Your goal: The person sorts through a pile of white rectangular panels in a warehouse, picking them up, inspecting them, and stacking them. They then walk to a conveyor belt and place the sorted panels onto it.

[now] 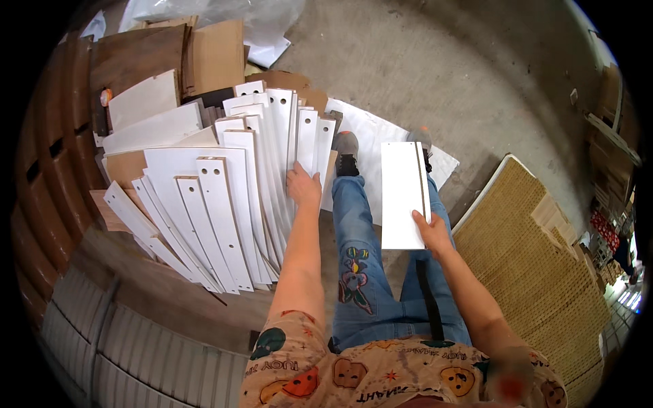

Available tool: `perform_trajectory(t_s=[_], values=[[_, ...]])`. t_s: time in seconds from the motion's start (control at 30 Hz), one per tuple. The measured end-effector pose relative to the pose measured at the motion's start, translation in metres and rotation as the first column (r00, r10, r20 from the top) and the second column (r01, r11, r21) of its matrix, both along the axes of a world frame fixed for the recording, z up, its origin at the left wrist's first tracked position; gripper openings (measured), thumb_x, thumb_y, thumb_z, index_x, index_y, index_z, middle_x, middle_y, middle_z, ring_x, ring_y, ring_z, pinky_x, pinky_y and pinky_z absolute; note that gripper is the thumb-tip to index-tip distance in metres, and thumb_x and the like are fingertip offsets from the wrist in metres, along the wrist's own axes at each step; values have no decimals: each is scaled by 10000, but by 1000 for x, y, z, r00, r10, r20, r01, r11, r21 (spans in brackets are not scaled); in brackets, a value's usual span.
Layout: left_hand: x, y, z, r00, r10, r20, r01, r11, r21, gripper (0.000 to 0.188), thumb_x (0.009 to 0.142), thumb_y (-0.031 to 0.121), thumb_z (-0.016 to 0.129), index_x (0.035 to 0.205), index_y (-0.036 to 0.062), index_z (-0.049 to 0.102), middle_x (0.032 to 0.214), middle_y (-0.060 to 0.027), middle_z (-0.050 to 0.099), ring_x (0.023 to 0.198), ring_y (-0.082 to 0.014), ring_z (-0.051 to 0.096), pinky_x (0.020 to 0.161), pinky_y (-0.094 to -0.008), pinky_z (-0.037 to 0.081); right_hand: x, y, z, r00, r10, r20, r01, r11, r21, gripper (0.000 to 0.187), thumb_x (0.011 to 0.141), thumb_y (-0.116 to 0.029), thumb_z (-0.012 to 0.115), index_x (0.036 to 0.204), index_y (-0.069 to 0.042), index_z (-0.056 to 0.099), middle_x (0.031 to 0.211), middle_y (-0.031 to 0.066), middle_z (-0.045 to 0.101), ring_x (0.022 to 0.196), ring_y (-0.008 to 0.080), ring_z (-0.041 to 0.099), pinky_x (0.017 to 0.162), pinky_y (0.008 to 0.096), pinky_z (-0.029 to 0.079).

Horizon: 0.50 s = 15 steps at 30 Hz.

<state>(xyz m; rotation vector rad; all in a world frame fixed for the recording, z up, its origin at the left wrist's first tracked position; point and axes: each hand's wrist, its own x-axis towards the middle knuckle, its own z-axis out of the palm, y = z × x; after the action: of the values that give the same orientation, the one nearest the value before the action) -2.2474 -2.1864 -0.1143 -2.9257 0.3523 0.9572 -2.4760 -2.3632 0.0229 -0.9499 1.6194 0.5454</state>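
Concrete floor (pixel 408 61) fills the head view's one o'clock as right fingers (pixel 420 222) clamp a white panel (pixel 401 197). Nearer the white boards (pixel 239 162), leaning at nine o'clock, long axes roughly eleven-to-five, left fingers (pixel 296 177) touch one, grip unclear.

The white board (pixel 400 194) partly hides the right hand (pixel 434 234) and right shoe (pixel 420 137).
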Motion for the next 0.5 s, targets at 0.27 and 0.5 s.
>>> perform_trajectory(t_s=[0.27,0.5], values=[[-19,-23,-24,984,-46,175,9,979,205,634,698,265,729,1186,18,410,1050,-159,512,954,-322,507,819,-398,394,-51,-41,-39,1000,7,17,-8,999,44,495,828,-350,632,1062,78,545,889,125,633,759,156,592,673,276,471],[-22,-49,-43,945,180,274,-264,913,312,521,659,312,757,1018,30,506,996,-146,525,944,-297,526,796,-410,397,-62,-113,-50,999,33,-43,-33,999,6,496,832,-350,623,1073,76,547,901,121,631,775,147,576,697,275,462]])
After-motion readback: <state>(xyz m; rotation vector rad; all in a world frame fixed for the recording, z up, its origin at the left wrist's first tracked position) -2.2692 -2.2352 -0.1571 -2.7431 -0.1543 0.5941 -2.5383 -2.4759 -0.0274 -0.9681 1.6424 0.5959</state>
